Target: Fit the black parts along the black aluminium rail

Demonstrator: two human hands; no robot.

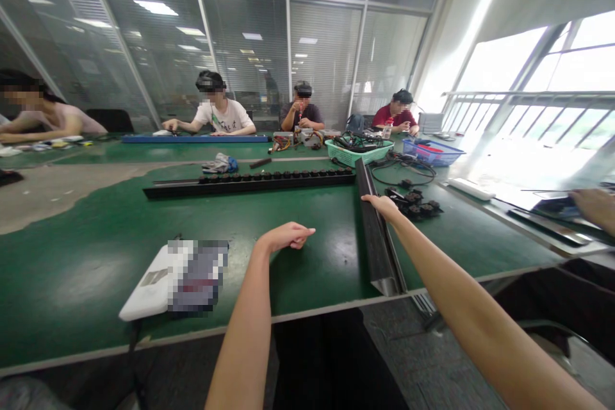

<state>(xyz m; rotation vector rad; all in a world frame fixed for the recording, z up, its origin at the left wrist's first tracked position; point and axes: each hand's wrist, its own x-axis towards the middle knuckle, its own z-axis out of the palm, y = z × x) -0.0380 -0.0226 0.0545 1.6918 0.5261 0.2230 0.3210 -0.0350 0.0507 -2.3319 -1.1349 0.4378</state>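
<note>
My right hand [382, 206] is closed on the upper part of a dark metal channel [373, 240], which lies lengthwise on the green table with its near end at the front edge. To its left, my left hand [288, 236] hovers over the table, index finger pointing right and the other fingers curled in, with nothing visible in it. A long black strip [250, 187] with a row of black round parts lies crosswise behind my hands, its right end close to the channel's far end. Several loose black parts [417, 204] sit right of the channel.
A white device [152, 282] lies at the front left. Behind are a grey-blue cloth [221, 163], a green basket [358, 152] with cables, a blue basket [432, 152] and a long blue bar [192, 139]. Several people sit across the table; another person's hand [594, 208] is at right.
</note>
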